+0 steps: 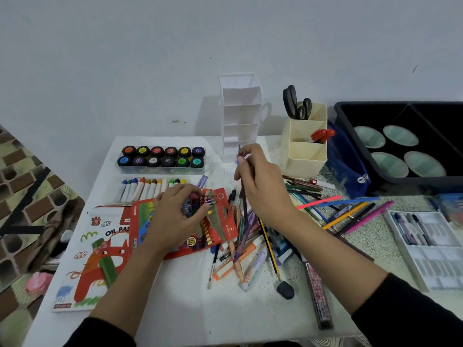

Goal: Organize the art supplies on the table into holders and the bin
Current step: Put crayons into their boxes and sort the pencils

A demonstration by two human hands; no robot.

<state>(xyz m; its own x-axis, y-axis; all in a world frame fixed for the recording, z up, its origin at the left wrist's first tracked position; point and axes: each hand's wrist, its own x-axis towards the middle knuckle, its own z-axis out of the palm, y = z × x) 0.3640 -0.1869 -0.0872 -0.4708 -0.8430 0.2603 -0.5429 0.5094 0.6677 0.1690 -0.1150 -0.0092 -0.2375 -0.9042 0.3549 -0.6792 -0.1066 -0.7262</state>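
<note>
**Desk sort: both hands full, holders at the back**

The right hand is pinching a dark purple pencil, held steeply with its tip pointing toward the far side, just in front of the white tiered holder. The left hand has its fingers curled round a bundle of coloured pencils, right over the open red pencil pack.

Near the right hand there's a messy pile of pens and markers on the table, with more loose pens fanned out to the right and a dark eraser at the near end.

Containers:
- The cream holder, right of the white one, has black-handled scissors in its far slot and red markers in the middle slot.
- The black bin on the far right holds four pale green dishes.
- A blue pencil case is wedged between the cream holder and the bin.
- The clear tray of paint pots on the far left holds twelve pots in two rows, with a row of white-bodied colour sticks just in front.
- The white tray at the right edge has a few pens in it.

An oil pastel box lies near left.
</note>
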